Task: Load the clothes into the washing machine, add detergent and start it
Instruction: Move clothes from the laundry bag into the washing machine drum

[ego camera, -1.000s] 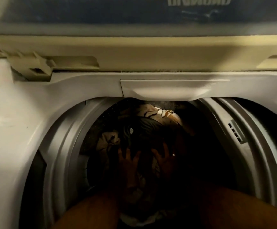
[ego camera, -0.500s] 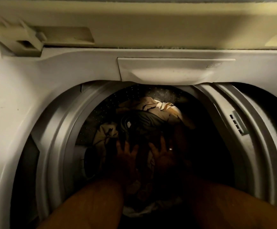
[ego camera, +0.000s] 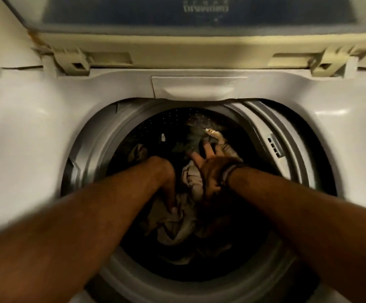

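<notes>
I look down into a white top-load washing machine [ego camera: 46, 132] with its lid [ego camera: 134, 16] raised at the back. Both my arms reach into the dark drum [ego camera: 153, 127]. A heap of clothes lies in it: pale beige cloth [ego camera: 177, 228] near me, dark green and black pieces [ego camera: 191, 138] farther back. My left hand [ego camera: 166, 184] bends down at the wrist, its fingertips closed into the pale cloth. My right hand [ego camera: 210, 165], with a dark band on the wrist, lies flat on the heap with fingers spread. The drum bottom is hidden.
A grey balance ring [ego camera: 92, 154] circles the drum opening. A white flap [ego camera: 199, 88] sits at the back rim, and a slotted filter [ego camera: 273, 145] is on the right inner wall. Lid hinges [ego camera: 77, 64] stand at both back corners.
My head has pulled back and up, so the lid and more of the rim show. My left hand has turned down into the pale cloth; the right hand has shifted right and stays spread.
</notes>
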